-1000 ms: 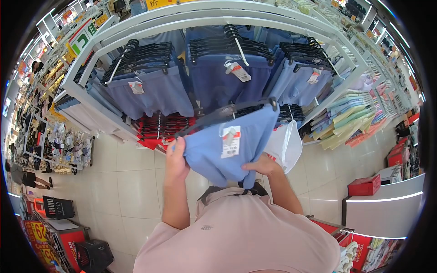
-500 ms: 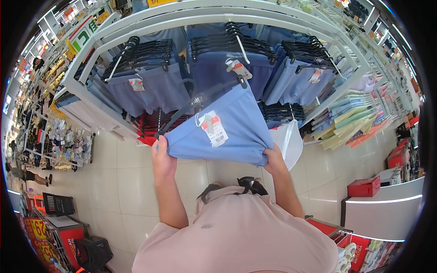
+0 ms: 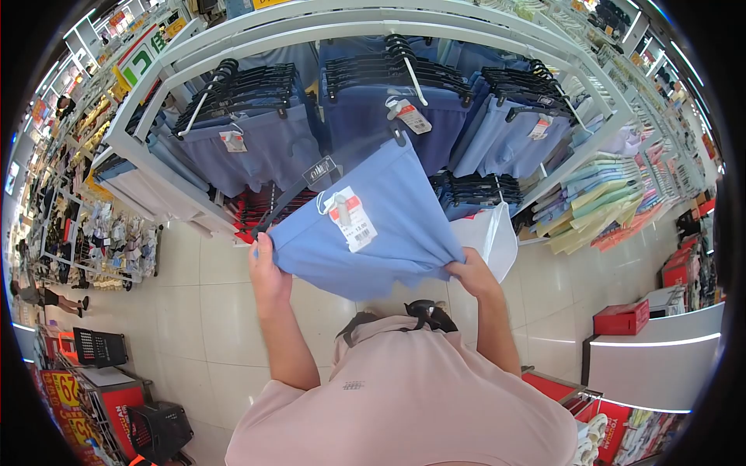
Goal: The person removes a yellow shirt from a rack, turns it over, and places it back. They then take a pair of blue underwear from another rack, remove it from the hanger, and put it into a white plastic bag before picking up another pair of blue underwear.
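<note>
A pair of light blue shorts [image 3: 412, 210] hangs tilted between my hands, clipped to a black hanger [image 3: 291, 190]. My left hand [image 3: 270, 273] is closed on the corner near the hanger's lower clip. At the opposite edge, my right hand [image 3: 475, 273] pinches the fabric. A white and red price tag [image 3: 360, 233] lies on the front of the shorts. Behind them, more blue shorts [image 3: 392, 109] hang in rows on black hangers.
A white metal display rack [image 3: 311, 37] frames the hanging clothes ahead. Pastel garments [image 3: 594, 206] hang at the right. Black shopping baskets [image 3: 159, 431] sit at the lower left, and a red box [image 3: 622, 318] stands at the right. A person [image 3: 50, 297] is at the far left.
The shorts and hanger have shifted left, and the fabric is spread wider with its lower edge hanging lower. My left hand has moved slightly left, my right hand slightly right.
</note>
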Available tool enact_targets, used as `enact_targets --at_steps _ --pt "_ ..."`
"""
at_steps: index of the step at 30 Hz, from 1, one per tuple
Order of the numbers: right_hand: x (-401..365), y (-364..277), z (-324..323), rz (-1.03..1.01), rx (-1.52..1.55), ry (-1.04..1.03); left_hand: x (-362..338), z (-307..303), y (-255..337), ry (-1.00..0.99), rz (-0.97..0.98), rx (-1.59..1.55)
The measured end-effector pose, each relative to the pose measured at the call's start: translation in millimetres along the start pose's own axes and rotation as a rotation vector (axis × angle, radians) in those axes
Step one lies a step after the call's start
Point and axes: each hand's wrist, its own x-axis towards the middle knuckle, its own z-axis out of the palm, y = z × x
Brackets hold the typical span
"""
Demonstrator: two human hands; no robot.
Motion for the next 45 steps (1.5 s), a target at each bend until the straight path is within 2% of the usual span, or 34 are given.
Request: enact_targets --at_steps 3,6,9,12,15,18,21,24,27,30,36,39,42,45 --pt "2.9 -1.5 9.1 -0.100 0.577 0.137 -0.8 -1.9 -4.2 0.008 -0.011 0.052" --pt "5.8 5.1 3.0 -0.084 0.810 0.186 0.5 -3.5 -10.5 -0.029 -0.015 0.029" --pt "0.2 2.7 -0.6 0.017 0.880 0.174 -0.4 2.8 -10.4 -0.043 0.003 0.018" --pt "1.4 4.0 7.0 0.003 0.839 0.219 0.3 5.1 -9.7 -0.044 0.021 -0.014" --pt "5.8 22.7 -3.1 0.081 0.552 0.110 -1.5 3.7 -9.7 -0.014 -0.032 0.026" --pt "6.9 13.5 -2.1 -0.112 0.134 0.166 -7.2 9.2 -12.8 -0.053 -0.055 0.088" --pt "1.1 -20.9 11.3 -0.303 0.278 0.442 -6.2 5.8 -13.5 -0.345 -0.125 0.169" --pt "-0.6 -54.3 11.8 -0.451 0.461 0.466 -8.0 13.3 -15.0 -0.473 -0.176 0.352" --pt "-3.3 -54.7 -6.4 -0.381 0.343 0.158 -8.8 26.0 -12.5 -0.548 -0.262 0.399" --pt "-14.9 -73.4 -3.7 -0.294 0.185 0.129 -8.5 24.8 -27.6 -0.428 -0.267 0.288" --pt "-9.4 -70.1 0.4 -0.222 0.277 0.255 -5.8 26.3 -41.5 -0.365 -0.330 -0.038" --pt "-8.8 -70.6 -6.1 -0.260 0.342 0.293 -14.0 30.0 -62.9 -0.204 -0.329 -0.138" --pt "-4.7 -71.6 -9.3 -0.312 0.449 0.494 -19.7 32.4 -75.0 -0.338 -0.410 0.261" --pt "-0.8 -72.9 -16.6 -0.362 0.644 0.599 -20.1 19.8 -104.8 -0.613 -0.493 0.540"
